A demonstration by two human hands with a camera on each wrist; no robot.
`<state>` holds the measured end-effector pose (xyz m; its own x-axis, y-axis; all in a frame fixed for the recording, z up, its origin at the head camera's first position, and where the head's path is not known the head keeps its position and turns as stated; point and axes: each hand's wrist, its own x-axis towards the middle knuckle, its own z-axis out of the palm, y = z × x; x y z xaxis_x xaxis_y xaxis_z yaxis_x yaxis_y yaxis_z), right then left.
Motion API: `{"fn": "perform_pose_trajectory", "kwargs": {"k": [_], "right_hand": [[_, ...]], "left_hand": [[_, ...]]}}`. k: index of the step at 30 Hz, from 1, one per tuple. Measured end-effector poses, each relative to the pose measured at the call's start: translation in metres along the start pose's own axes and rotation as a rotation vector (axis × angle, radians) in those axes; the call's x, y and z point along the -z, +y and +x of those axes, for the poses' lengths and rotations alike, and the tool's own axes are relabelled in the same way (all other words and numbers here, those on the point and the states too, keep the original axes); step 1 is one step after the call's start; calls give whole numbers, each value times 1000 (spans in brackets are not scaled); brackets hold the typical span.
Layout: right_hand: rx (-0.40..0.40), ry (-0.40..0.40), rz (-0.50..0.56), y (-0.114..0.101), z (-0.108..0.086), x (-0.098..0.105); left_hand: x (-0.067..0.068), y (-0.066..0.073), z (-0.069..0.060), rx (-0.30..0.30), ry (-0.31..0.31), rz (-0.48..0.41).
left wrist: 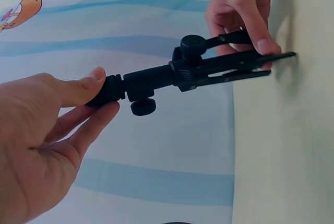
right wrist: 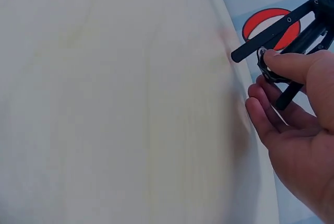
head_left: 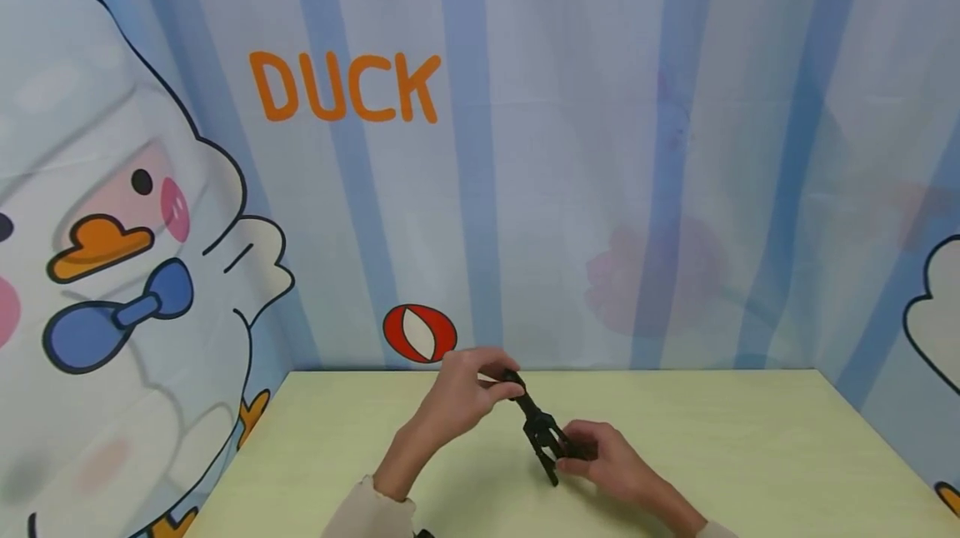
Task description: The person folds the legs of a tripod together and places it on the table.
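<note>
A small black tripod is held tilted above the table between both hands, its legs pointing down and to the right. My left hand pinches its top end between thumb and fingers. In the left wrist view, the tripod shows a round knob on its column and a larger knob near the leg joint. My right hand grips the leg end. The right wrist view shows the right thumb pressing there, with the legs partly spread.
A pale yellow table lies under the hands. Behind it hangs a blue and white striped cloth printed with duck cartoons, which also covers the sides. A small dark object peeks in by the left sleeve at the bottom edge.
</note>
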<state>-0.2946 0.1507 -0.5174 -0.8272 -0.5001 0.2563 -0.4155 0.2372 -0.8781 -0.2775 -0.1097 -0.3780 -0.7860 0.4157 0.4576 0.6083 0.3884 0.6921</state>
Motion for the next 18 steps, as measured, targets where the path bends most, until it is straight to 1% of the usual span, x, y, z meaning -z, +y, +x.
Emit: {"fn": "perform_pose_trajectory", "kwargs": {"k": [3, 6, 9, 12, 15, 18], "right_hand": [[-66, 29, 22, -3, -2, 8], [-111, 57, 28, -5, -4, 17], [-123, 88, 17, -7, -6, 24], [-111, 131, -2, -8, -9, 30], [-108, 175, -6, -10, -11, 34], [-129, 217, 0, -12, -11, 38]], "left_hand": [[3, -8, -3, 14, 19, -15], [4, -15, -5, 45, 30, -29], [4, -20, -8, 89, 26, -52], [4, -26, -11, 123, 22, -77], [2, -32, -14, 128, 26, -106], [0, -42, -18, 133, 31, -108]]}}
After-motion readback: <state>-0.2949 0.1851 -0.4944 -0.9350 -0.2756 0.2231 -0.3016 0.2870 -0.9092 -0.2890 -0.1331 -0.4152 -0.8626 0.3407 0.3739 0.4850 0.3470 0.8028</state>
